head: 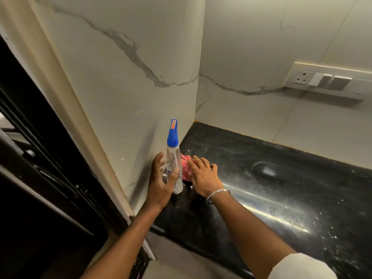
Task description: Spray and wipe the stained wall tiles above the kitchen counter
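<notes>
A clear spray bottle with a blue nozzle stands upright on the black counter, close to the corner of the marble-look wall tiles. My left hand cups loosely around the bottle's lower half; the thumb touches its front and the fingers are spread apart. Just to the right of the bottle lies a crumpled red cloth. My right hand lies flat on top of the cloth with its fingers stretched out, and it hides most of the cloth.
A white socket and switch panel is mounted on the back wall tiles at the right. The counter surface shows streaks and white specks. A dark cabinet or door frame stands left of the tiled side wall.
</notes>
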